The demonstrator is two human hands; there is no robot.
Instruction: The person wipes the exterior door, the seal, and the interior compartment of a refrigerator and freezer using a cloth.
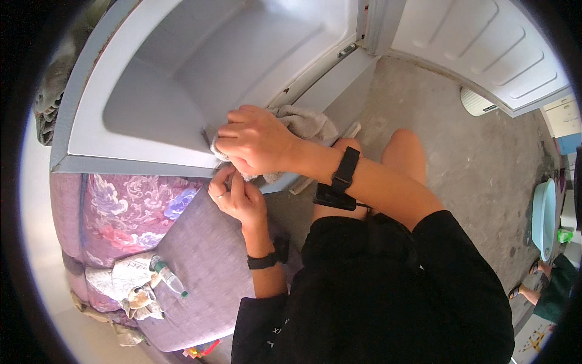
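A grey cloth [306, 123] is bunched under my right hand [257, 141], whose fingers are closed around it. With it my hand presses on the front rim at the lower corner of a white, open refrigerator [133, 151]. Just below, my left hand [239, 197] has its fingers curled in at the cabinet's edge. A fold of the cloth lies beside those fingertips, but what they pinch is hidden. The refrigerator's moulded inner compartment shows no shelves or food.
The white ribbed door [485, 51] stands wide at the upper right. Left is a purple floral sofa [206, 279] with crumpled fabric [121, 276] and a clear bottle [170, 278]. A ribbed white bin [476, 103], light-blue basin [544, 218] and another person's feet [530, 279] are right.
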